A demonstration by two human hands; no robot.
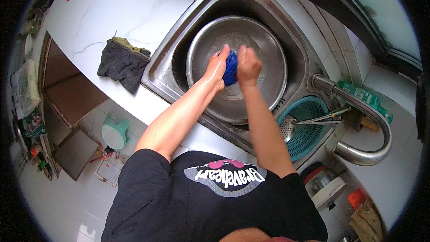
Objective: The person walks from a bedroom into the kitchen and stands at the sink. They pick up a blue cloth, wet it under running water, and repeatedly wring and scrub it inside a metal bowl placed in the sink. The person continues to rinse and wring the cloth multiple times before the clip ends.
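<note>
A bunched blue cloth (230, 69) is between my two wet hands, over a round stainless steel basin (268, 104) with shallow water in the bottom. My left hand (216, 68) wraps the cloth's left side with the thumb pointing up. Curled into a fist against its right side is my right hand (249, 64), slightly blurred; its palm and the cloth edge in it are partly hidden. The basin sits inside a stainless steel sink (160, 64).
A dark grey cloth (119, 62) lies on the white countertop (134, 10) left of the sink. At the right are a teal plastic basket (307, 141) holding a skimmer (288, 128), a curved faucet (364, 97) and a green bottle (361, 95). A green stool (114, 134) stands below.
</note>
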